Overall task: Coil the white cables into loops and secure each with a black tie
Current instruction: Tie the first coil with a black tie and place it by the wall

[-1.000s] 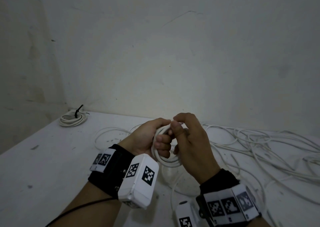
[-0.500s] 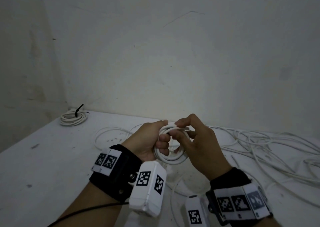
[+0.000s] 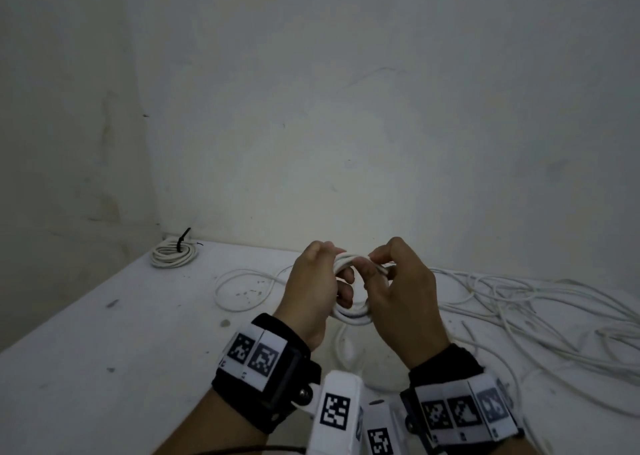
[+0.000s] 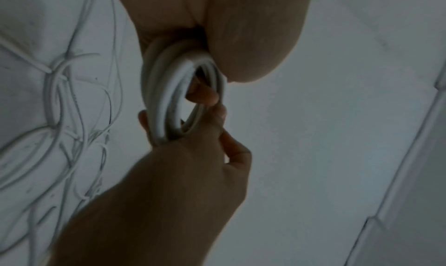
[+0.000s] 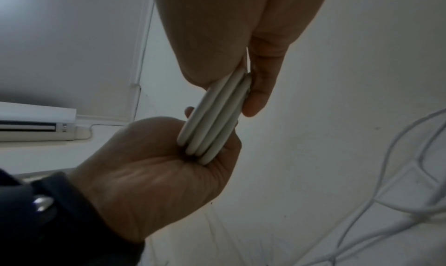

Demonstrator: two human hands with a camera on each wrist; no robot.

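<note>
Both hands up over the desk (image 3: 86, 333), working one white coil (image 3: 349, 310) between them. Left hand (image 3: 311, 288) has fingers curled through the coil, gripping the stacked turns; the right wrist view shows the turns (image 5: 212, 121) pressed into its palm, thumb on the far side. Right hand (image 3: 398, 298) pinches the top of the same coil with thumb and forefinger; from the left wrist view its fingertips (image 4: 205, 96) poke through the loop (image 4: 169, 98). Coil held upright, off the desk, several turns thick. No tie visible on it.

A strand hangs from the coil down to the desk below the hands. Loose white cable (image 3: 519, 302) sprawls tangled across the right side of the desk, with one open loop (image 3: 242, 290) just left of the hands. A finished coil (image 3: 173, 255) with a black tie (image 3: 181, 241) sticking up lies at the far left corner by the wall, well apart from the hands.
</note>
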